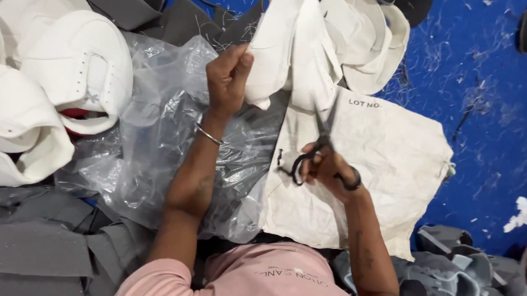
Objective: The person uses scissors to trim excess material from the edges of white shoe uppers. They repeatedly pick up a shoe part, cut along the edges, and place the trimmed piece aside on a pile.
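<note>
Thread-strewn blue surface (490,104), probably floor.

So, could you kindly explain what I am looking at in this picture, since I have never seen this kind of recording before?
There is no machine here: a person wears a camera on the head, so the one picture looks straight down at their own two bare hands, with their pink shirt at the bottom edge. The left hand pinches a white fabric piece and holds it up. The right hand holds black scissors, blades pointing up toward that piece. Below the hands lie a crumpled clear plastic sheet and a white sack, all on a blue floor strewn with thread scraps. More white shaped pieces are stacked at the left, and grey pieces lie at the lower left and right.
</note>
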